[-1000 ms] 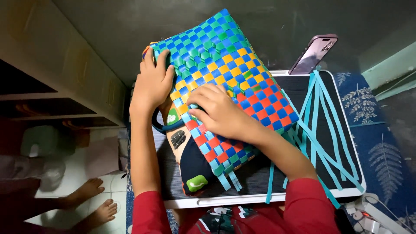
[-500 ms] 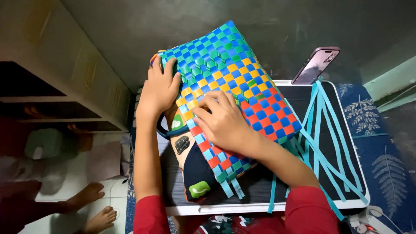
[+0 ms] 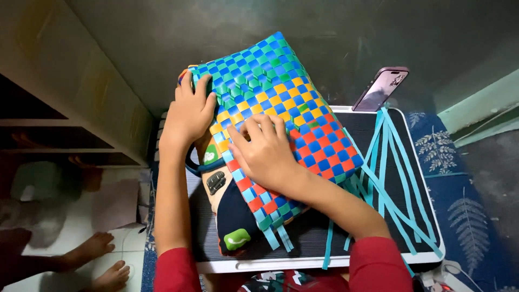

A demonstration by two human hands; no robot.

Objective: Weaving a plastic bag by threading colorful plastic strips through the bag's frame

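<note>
A woven panel point(image 3: 303, 103) of plastic strips, checkered in green, blue, yellow and red, lies tilted across a dark ribbed board point(image 3: 378, 227) with a white rim. My left hand point(image 3: 189, 113) rests on the panel's green upper-left edge, fingers spread over the weave. My right hand point(image 3: 265, 154) presses flat on the middle of the panel where yellow meets red. Loose light-blue strips point(image 3: 386, 162) trail from the panel's right side over the board. A dark object with green and black patches point(image 3: 230, 216) sticks out from under the panel's lower-left corner.
A phone point(image 3: 381, 89) leans upright at the board's far edge. A wooden shelf unit point(image 3: 70, 124) stands to the left. Another person's bare feet point(image 3: 102, 262) show at lower left on a pale floor. A blue leaf-patterned mat point(image 3: 476, 216) lies to the right.
Both hands stay on the woven panel. The right hand's fingers have shifted a little toward the upper left across the weave, while the left hand holds the same edge.
</note>
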